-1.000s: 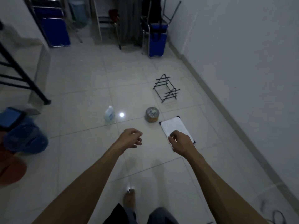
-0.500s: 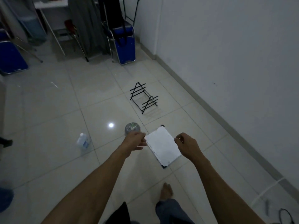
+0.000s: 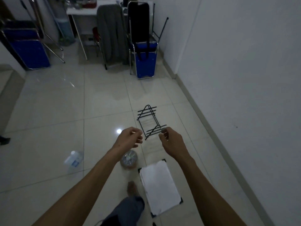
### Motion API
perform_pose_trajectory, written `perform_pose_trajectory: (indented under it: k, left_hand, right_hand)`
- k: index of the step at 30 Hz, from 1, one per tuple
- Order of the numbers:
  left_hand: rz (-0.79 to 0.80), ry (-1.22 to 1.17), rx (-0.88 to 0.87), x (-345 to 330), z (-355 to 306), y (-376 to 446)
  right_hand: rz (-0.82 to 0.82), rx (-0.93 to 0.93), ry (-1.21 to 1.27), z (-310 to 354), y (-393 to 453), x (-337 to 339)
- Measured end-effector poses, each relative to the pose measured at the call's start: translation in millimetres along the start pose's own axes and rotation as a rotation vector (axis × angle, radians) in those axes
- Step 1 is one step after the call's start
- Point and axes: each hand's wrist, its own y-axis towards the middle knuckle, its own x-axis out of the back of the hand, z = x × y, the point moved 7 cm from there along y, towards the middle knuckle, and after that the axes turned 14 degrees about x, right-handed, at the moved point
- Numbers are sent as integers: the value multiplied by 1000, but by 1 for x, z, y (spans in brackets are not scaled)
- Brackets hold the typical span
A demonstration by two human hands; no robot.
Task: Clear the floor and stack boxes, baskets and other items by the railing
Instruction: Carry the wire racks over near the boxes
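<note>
A black wire rack (image 3: 149, 121) stands on the tiled floor ahead. My left hand (image 3: 129, 137) and my right hand (image 3: 170, 139) hover just in front of it, one at each side of its near end, fingers loosely curled and holding nothing. A white sheet on a black board (image 3: 159, 185) lies on the floor below my right forearm. A round tin with a shiny lid (image 3: 129, 161) sits below my left wrist. A clear plastic bottle (image 3: 74, 159) lies to the left.
Folded blue chairs (image 3: 145, 59) (image 3: 27, 51) lean at the back, beside a white table (image 3: 81, 12) with a grey cloth (image 3: 110, 35) hung in front of it. A white wall (image 3: 244, 79) runs along the right. My bare foot (image 3: 132, 188) stands beside the white sheet.
I have stepped forward past the white sheet and the tin. Both hands have moved up from beside the sheet to the near end of the wire rack.
</note>
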Motion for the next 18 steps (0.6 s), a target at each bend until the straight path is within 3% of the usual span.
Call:
perform_pose_trajectory:
  k: [7,14,18]
  left_hand:
    - [-54,143,-103,13,-102,100]
    - [-32,92,-52,-1,-159,210]
    - [-74,-14,25,-12,-163,296]
  right_hand:
    - [52,-29,-36,-23,153,4]
    - [89,-61,-22,-48,272,11]
    - [118,-117,54,-95,343,-6]
